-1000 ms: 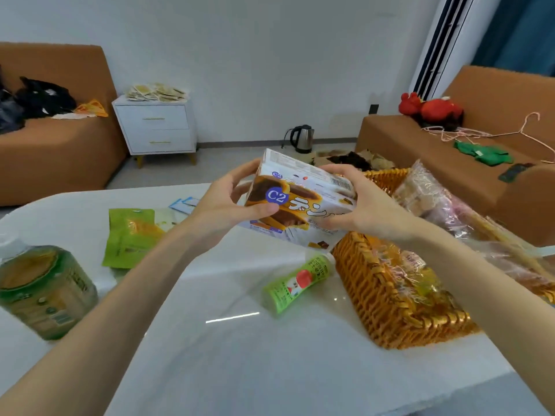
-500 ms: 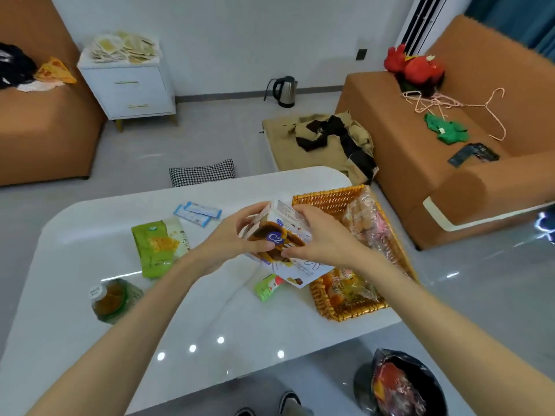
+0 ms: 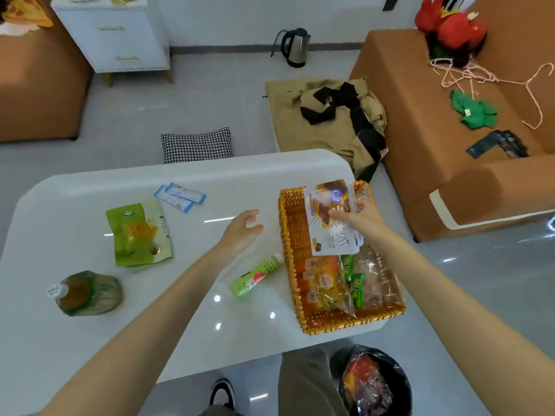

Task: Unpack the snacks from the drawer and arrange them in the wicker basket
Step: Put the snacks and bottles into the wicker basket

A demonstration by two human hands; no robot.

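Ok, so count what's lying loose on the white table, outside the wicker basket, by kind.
Bottles: 2 (large brown-tea plastic bottle; small green bottle, lying down)
Blue-and-white flat sachets: 2
Flat snack pouches: 2 (green foil pouch over a paler pouch)
Total: 6

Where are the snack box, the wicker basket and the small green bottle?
snack box (image 3: 333, 240), head view, lower white face of the box.
wicker basket (image 3: 287, 250), head view, left woven wall.
small green bottle (image 3: 255, 277), head view, label at mid-body.
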